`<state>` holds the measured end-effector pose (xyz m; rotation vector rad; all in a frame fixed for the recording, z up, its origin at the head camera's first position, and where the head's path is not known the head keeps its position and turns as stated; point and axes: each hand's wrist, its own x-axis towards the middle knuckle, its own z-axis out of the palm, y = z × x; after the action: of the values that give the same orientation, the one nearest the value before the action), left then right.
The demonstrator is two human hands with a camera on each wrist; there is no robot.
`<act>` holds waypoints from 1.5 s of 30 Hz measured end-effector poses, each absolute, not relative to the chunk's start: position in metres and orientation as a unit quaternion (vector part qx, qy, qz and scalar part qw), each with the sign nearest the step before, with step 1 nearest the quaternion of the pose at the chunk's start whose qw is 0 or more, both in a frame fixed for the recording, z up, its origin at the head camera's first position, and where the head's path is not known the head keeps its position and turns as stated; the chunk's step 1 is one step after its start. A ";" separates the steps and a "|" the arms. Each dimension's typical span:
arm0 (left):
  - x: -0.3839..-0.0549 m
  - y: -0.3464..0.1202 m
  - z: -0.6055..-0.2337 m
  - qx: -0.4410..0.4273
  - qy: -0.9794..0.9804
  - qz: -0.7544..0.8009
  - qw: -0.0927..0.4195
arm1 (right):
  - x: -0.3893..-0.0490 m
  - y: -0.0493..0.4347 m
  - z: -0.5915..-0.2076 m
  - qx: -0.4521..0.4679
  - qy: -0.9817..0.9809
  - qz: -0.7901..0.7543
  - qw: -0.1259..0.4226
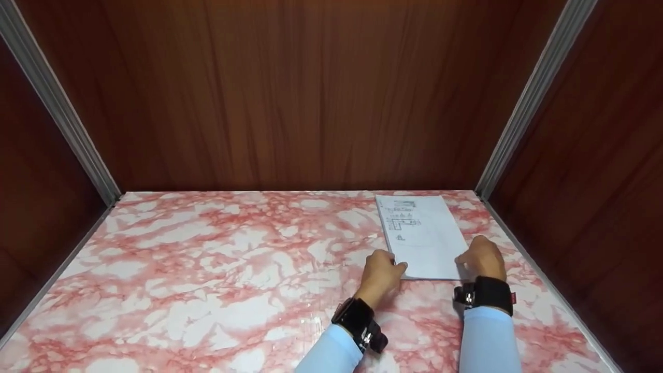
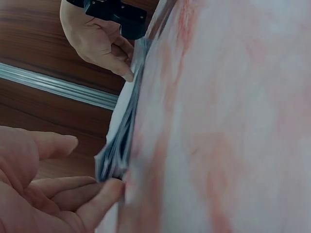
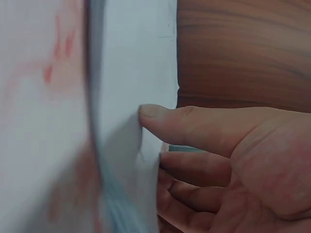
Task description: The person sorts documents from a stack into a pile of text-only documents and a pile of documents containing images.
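Observation:
A stack of white paper (image 1: 432, 248) lies on the right part of the table, with printed text and diagrams on the left of its top sheet. My left hand (image 1: 380, 272) is at the stack's near left corner. In the left wrist view, the fingers of that left hand (image 2: 48, 189) touch the edge of the slightly fanned sheets (image 2: 119, 150), while the thumb stands apart from them. At the right edge, my right hand (image 3: 218, 155) pinches the paper (image 3: 136, 58), thumb on the top sheet and fingers at the side, their tips partly hidden.
The table (image 1: 207, 274) has a red and white marbled top. Dark wood panels (image 1: 290, 93) enclose it at the back and both sides, with metal posts (image 1: 538, 88) at the back corners. The stack lies near the right edge.

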<state>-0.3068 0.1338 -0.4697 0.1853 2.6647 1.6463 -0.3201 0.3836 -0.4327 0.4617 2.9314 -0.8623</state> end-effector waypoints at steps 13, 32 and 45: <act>-0.310 0.121 -0.481 0.064 0.863 0.502 0.000 | -0.320 0.371 -0.437 0.147 0.950 -0.273 0.023; -0.309 0.115 -0.476 0.072 0.859 0.506 -0.014 | -0.330 0.361 -0.422 0.178 0.959 -0.221 -0.015; -0.310 0.114 -0.476 0.034 0.865 0.498 -0.043 | -0.331 0.361 -0.419 0.150 0.967 -0.207 -0.023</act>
<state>-0.3101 0.1144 -0.4757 0.1096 2.7959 1.6103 -0.3307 0.3605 -0.4191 0.4773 3.0814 -0.6585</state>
